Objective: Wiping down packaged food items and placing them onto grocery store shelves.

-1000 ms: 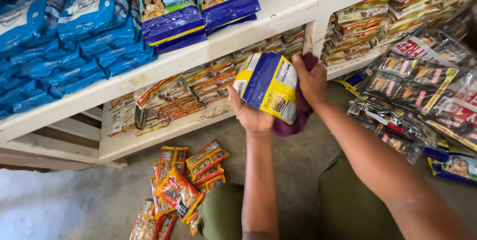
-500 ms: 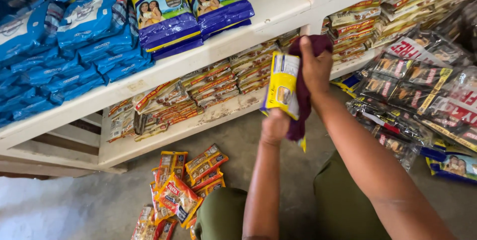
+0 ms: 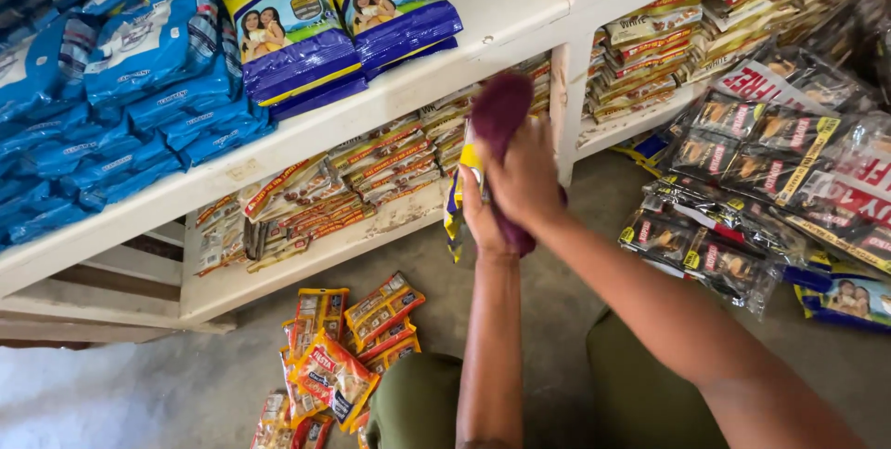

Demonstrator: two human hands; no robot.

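Head view, with the white shelf unit [image 3: 520, 3] as landmark. In front of its lower shelf edge, near the upright post [image 3: 563, 105], the left hand [image 3: 478, 217] grips a yellow-and-blue packet [image 3: 457, 198] seen nearly edge-on, its fingers closed around the packet's back. The right hand [image 3: 527, 180] lies over the packet's facing side, fingers together and pressing a maroon cloth [image 3: 499, 110] flat against it; the cloth rises above the fingertips and also shows below the palm. Packet, cloth and both hands are touching one another and stand clear of the shelf boards. On the upper shelf, left of the post, lie purple-and-yellow bags [image 3: 343, 22] beside stacked blue bags [image 3: 111, 87]. The lower shelf holds rows of small red-and-yellow sachets [image 3: 371, 166]. Right of the post, more sachet stacks [image 3: 668, 50] fill the next bay, with dark clear-wrapped packs [image 3: 742, 180] heaped on the floor before it. On the grey floor [image 3: 167, 393] below the lower shelf lies a loose pile of orange snack packets [image 3: 343, 356]
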